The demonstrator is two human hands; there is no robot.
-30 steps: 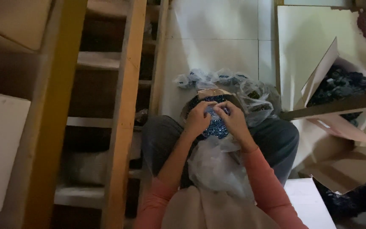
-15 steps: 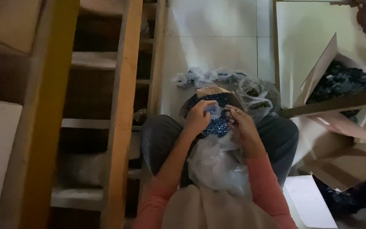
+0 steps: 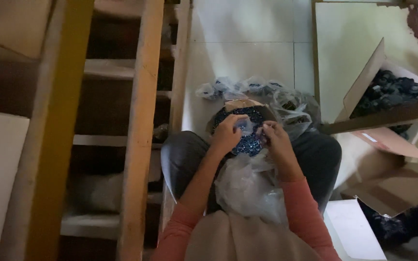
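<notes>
Two hands work over our lap. Beneath them sits an open cardboard box (image 3: pixel 240 104) heaped with small dark blue glossy parts (image 3: pixel 247 142); nearer us lies crinkled clear plastic bagging (image 3: pixel 245 186). Our left hand (image 3: pixel 227 134) curls, pinching a small clear bag (image 3: pixel 244 125); our right hand (image 3: pixel 276 140) pinches near its other edge, contents unclear. We judge the mouth best held taut.

Left hand (image 3: pixel 227 134) pinches a small clear bag (image 3: pixel 244 126); right hand (image 3: pixel 276 138) beside it, above a box (image 3: pixel 240 104) of blue parts.
</notes>
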